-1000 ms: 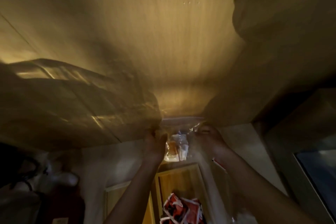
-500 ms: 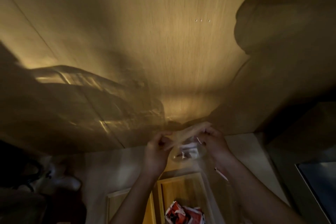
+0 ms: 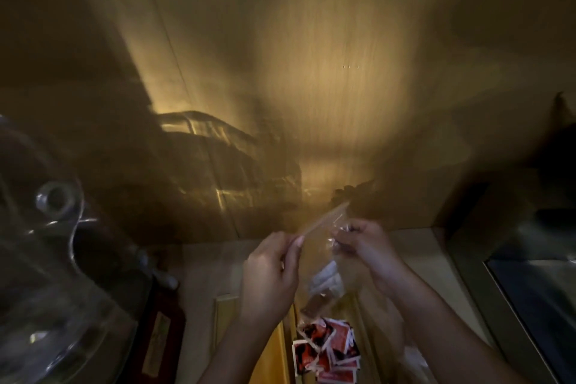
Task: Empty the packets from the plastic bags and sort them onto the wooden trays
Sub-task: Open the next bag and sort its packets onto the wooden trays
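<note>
A clear plastic bag [image 3: 327, 259] hangs between my two hands above the counter, with white and brown packets [image 3: 325, 282] inside it. My left hand [image 3: 269, 274] pinches the bag's top strip on the left. My right hand [image 3: 363, 248] grips the bag's mouth on the right. Below the bag lies a pile of red, black and white packets [image 3: 327, 349] on a wooden tray [image 3: 283, 349]. Another wooden tray [image 3: 223, 321] lies to its left, mostly hidden by my left forearm.
A wood-panelled wall [image 3: 311, 72] fills the upper view, dimly lit. A clear glass or plastic vessel [image 3: 46, 259] stands at the left, with a dark red item [image 3: 162, 333] beside it. A dark glass-fronted appliance [image 3: 536, 305] stands at the right on the pale counter [image 3: 414, 246].
The view has tilted down and left, bringing the clear vessel into sight. My hands have moved apart along the bag's top, and the bag now hangs lower over the red packets.
</note>
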Available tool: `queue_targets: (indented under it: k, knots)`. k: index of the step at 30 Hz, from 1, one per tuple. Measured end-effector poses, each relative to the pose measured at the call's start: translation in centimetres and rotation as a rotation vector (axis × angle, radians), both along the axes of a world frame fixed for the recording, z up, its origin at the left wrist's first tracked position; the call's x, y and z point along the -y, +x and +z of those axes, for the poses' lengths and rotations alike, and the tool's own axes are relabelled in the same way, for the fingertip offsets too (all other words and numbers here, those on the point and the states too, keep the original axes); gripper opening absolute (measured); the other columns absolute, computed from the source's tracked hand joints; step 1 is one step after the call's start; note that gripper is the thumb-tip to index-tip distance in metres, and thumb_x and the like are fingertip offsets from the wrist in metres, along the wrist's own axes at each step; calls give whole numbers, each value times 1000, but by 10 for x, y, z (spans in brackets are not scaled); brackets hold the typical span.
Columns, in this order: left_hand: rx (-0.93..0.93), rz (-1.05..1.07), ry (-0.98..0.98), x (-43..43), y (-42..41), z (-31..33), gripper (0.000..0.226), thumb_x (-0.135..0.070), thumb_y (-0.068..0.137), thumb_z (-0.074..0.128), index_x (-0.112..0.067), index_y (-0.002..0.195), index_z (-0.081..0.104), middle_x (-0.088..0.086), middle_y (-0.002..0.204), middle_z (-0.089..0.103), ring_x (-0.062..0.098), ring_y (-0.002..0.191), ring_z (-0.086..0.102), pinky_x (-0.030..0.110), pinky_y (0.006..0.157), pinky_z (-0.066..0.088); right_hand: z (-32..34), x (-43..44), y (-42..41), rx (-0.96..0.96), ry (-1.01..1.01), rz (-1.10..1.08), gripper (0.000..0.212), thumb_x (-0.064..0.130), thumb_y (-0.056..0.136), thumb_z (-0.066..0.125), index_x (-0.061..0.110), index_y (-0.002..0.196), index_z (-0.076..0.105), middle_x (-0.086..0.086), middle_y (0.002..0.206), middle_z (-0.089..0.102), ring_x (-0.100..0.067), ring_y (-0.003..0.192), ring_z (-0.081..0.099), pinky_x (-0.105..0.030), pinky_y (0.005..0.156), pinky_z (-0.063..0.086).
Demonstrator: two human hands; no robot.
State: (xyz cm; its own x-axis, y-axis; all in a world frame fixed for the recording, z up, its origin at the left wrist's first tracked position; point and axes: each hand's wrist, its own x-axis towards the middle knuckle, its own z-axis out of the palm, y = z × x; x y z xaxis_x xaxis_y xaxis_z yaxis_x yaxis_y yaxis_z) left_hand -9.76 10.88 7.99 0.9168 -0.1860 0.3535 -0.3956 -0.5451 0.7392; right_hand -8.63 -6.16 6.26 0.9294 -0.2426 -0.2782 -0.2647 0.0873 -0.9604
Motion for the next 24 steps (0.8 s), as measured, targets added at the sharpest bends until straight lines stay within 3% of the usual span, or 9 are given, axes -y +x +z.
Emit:
queue_targets:
  k: [2,5,8,11,14,16,20,24]
  knots:
    - [-90,19,1,-6,-16,4,19,-28,92,52,-16,86,65,-1,71,69,11,63,65,37,59,54,1,-6,-17,-16,-20,24,21,7,83,62,11,63,56,-6,59,58,-17,57,54,-28,62,42]
    - [-232,-3,172,-15,-34,7,18,-23,94,49,-17,94,65,0,81,71,14,72,68,37,68,56,-3,-14,-38,-67,-98,56,26,9,84,62,13,60,54,-5,59,57,-21,62,55,-33,68,43]
    - [-388,-64,232,-24,-49,6,13,-16,92,48,-20,90,60,-1,80,69,15,76,66,38,73,55,-6,-25,-53,-99,-156,112,23,9,84,62,12,62,56,-7,63,58,-22,66,56,-34,70,45]
    - [-458,-151,258,-28,-59,4,15,-15,90,49,-20,78,56,-1,69,66,17,66,66,36,68,53,-6,-39,-62,-92,-158,153,28,-2,82,58,12,57,52,-8,59,53,-18,56,51,-28,58,41]
    - [-538,-192,222,-29,-65,-2,28,-15,92,47,-25,66,49,-3,59,60,12,52,60,30,59,49,-11,-53,-66,-101,-174,175,39,-11,76,50,16,48,47,-4,51,49,-17,51,48,-28,56,39]
    - [-592,-149,150,-34,-70,-7,29,-9,91,46,-22,66,49,-3,58,58,11,50,57,32,58,47,-14,-62,-68,-115,-198,181,38,-10,75,51,16,47,45,-4,49,47,-17,51,45,-27,55,37]
    - [-746,10,-205,-56,-83,-10,24,0,90,49,-6,69,57,7,59,54,16,54,50,27,56,43,-21,-76,-74,-98,-266,203,29,7,79,60,18,54,50,-4,60,52,-16,61,49,-29,62,36]
    - [-818,145,-508,-80,-93,-11,20,-6,89,57,7,77,66,14,62,58,17,52,53,22,52,45,-28,-92,-75,-85,-276,139,10,12,80,64,20,77,58,-6,93,60,-22,91,58,-28,77,40]
